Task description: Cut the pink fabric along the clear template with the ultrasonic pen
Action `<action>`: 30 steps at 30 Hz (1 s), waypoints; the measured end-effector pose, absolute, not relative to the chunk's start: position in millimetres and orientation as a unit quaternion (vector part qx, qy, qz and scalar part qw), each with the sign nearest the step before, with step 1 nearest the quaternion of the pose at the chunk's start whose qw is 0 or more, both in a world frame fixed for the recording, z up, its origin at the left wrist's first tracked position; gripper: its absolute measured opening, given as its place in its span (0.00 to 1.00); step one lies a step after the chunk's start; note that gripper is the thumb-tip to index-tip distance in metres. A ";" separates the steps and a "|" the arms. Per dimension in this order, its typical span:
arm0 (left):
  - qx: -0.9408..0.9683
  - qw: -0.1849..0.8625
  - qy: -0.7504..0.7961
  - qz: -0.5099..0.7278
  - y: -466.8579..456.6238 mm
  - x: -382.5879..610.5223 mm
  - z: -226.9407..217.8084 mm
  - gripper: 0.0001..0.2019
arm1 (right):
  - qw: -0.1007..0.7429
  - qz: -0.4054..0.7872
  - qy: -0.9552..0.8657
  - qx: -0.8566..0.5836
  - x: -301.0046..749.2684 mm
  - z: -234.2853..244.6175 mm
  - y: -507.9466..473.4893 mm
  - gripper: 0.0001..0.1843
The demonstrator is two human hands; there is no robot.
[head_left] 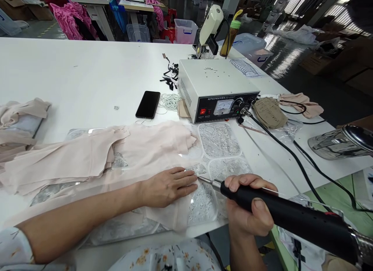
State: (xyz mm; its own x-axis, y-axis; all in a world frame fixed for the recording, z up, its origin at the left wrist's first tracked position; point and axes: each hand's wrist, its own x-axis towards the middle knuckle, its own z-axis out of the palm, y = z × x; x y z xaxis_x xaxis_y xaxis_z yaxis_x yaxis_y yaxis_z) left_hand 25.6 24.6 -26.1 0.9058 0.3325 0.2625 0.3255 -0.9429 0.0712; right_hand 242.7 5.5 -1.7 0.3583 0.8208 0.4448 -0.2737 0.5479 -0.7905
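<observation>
My left hand (169, 187) lies flat, palm down, on a thin pale-pink fabric piece (177, 213), its fingers pointing right. My right hand (250, 208) is wrapped round the black handle of a handheld ultrasonic welder (279, 210). The tool's slim metal tip points left and ends close to my left fingertips, above the edge of the fabric; whether it touches cannot be made out. Beneath the fabric is a clear plastic mat (204, 203) with rounded square panels. Further pale-pink pieces (151, 142) lie layered beyond my left hand, beside a stack (58, 158) on the left.
A grey control box (215, 78) with a lit red switch stands ahead, its black cable (279, 146) running right. Nearby are a phone (148, 104), coiled thin cord (169, 102), black scraps (169, 77), brown fabric pieces (269, 112), a metal mug (339, 142) and a bottle (230, 37).
</observation>
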 end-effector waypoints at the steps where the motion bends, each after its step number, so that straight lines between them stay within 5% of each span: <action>1: 0.976 0.012 0.169 0.137 24.5 25.4 -25.9 0.19 | 0.762 0.360 -0.439 -0.312 242.8 -2.3 5.8 0.07; 30: 0.975 -0.003 0.164 0.152 25.7 27.0 -23.1 0.18 | 0.742 0.396 -0.436 -0.320 254.5 4.2 -5.7 0.05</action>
